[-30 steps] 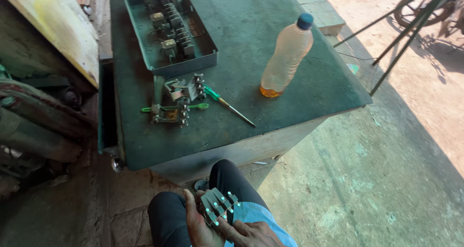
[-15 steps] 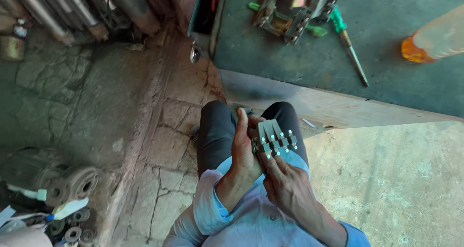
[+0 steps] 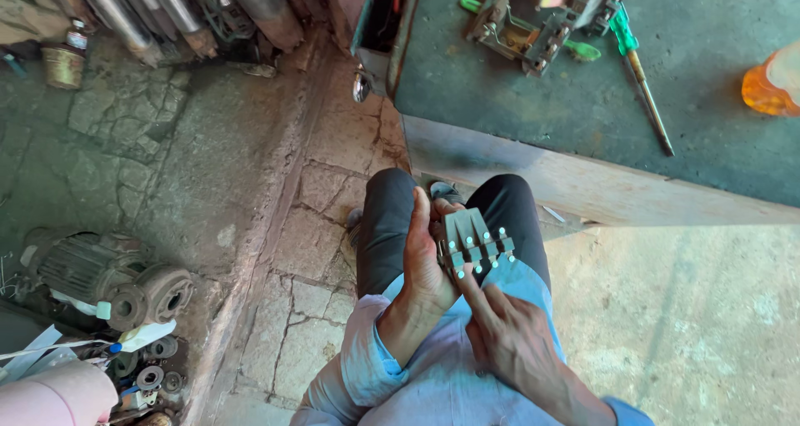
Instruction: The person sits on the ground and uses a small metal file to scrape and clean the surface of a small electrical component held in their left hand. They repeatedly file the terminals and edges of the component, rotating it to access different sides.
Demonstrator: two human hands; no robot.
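Seated over a cracked stone floor (image 3: 275, 226), a person gripped a small grey metal part with four silver-tipped prongs (image 3: 473, 241) above the knees, the left hand (image 3: 425, 255) wrapped round its near left side, fingers closed, while the right hand (image 3: 504, 326) pinched it from below, fingers pressed together. Held only at its edges over the lap, the part looked liable to slip and drop to the floor if either grip eased. On the green bench (image 3: 533, 117) beyond lay a similar metal assembly (image 3: 542, 13), a green-handled screwdriver (image 3: 637, 72) and, far right, the orange base of a plastic bottle (image 3: 771, 82). At far left stood a small capped bottle with a pale label (image 3: 77, 36) beside a tin (image 3: 63, 66).
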